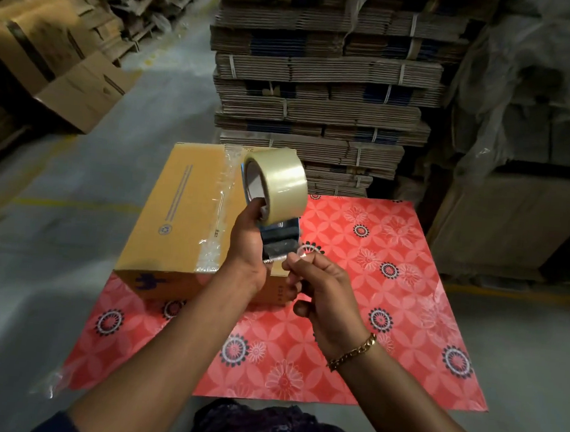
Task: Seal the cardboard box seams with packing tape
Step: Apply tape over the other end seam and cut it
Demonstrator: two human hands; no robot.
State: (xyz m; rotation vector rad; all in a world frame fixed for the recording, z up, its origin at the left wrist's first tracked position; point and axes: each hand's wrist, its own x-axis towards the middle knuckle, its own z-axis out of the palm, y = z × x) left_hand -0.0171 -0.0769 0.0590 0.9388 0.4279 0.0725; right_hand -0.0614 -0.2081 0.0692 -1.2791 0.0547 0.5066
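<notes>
A closed cardboard box (179, 208) lies on a red flowered mat (353, 322). Clear tape (224, 191) runs along its top seam and down the near face. My left hand (246, 243) grips a blue tape dispenser (282, 236) loaded with a roll of clear packing tape (279, 181), held above the box's right part. My right hand (322, 292) pinches the loose tape end (303, 254) at the dispenser's blade. A gold bracelet sits on that wrist.
A tall stack of strapped flat cardboard (323, 83) rises just behind the mat. Open boxes (70, 79) lie at the left on the concrete floor. Plastic-covered pallets (525, 131) stand at the right.
</notes>
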